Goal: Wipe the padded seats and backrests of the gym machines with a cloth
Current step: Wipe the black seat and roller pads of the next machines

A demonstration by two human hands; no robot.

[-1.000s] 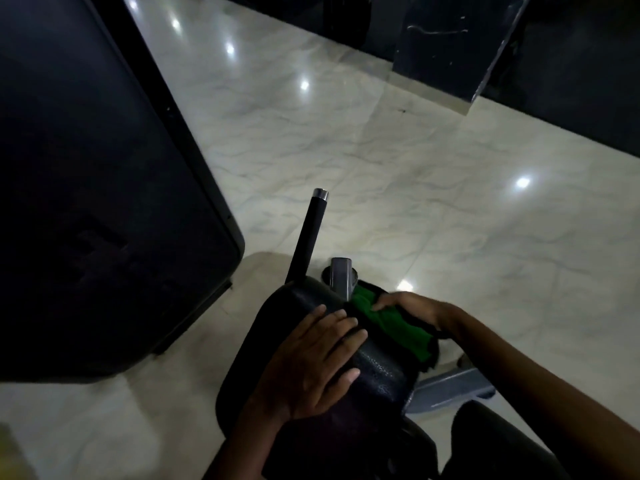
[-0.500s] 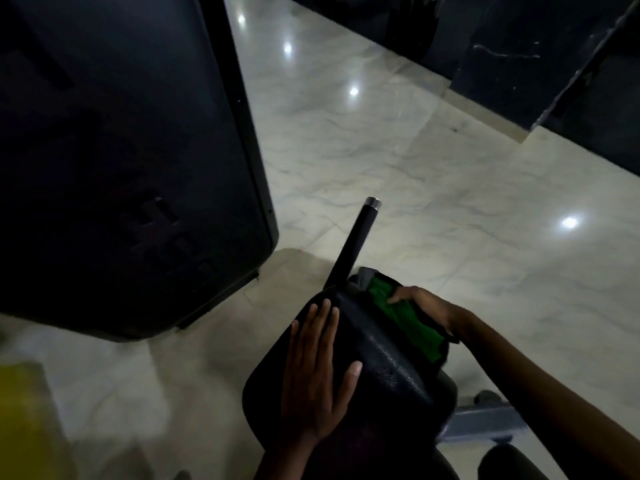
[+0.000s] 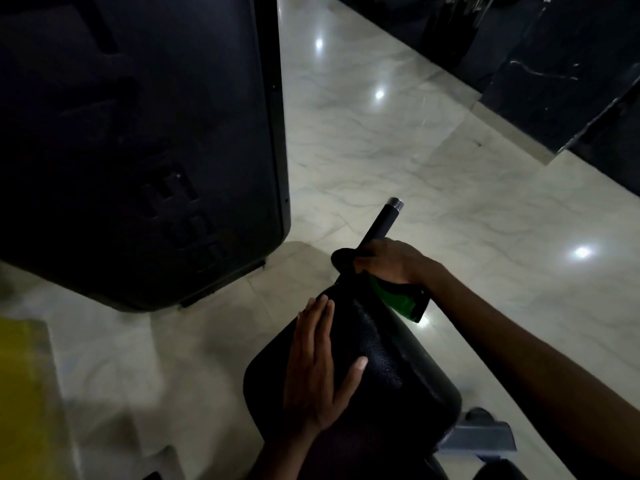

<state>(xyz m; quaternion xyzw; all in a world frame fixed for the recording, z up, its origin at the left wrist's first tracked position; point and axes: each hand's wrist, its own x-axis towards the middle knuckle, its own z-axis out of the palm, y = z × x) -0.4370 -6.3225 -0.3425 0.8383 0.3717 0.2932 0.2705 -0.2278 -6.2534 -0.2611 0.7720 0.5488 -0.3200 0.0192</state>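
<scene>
A black padded seat of a gym machine fills the lower middle of the head view. My left hand lies flat on its left side, fingers spread and holding nothing. My right hand is at the pad's far end, closed over a green cloth with a dark edge. Part of the cloth hangs out below the hand on the pad's right side. A black handle bar with a metal tip rises just beyond the right hand.
A large dark machine housing stands close on the left. Pale marble floor lies ahead and right, bounded by dark walls. A grey frame bar sticks out under the pad. Something yellow sits at the lower left.
My right hand has slid the green cloth toward the pad's far end, near the handle bar. My left hand has stayed flat on the pad. The view has shifted.
</scene>
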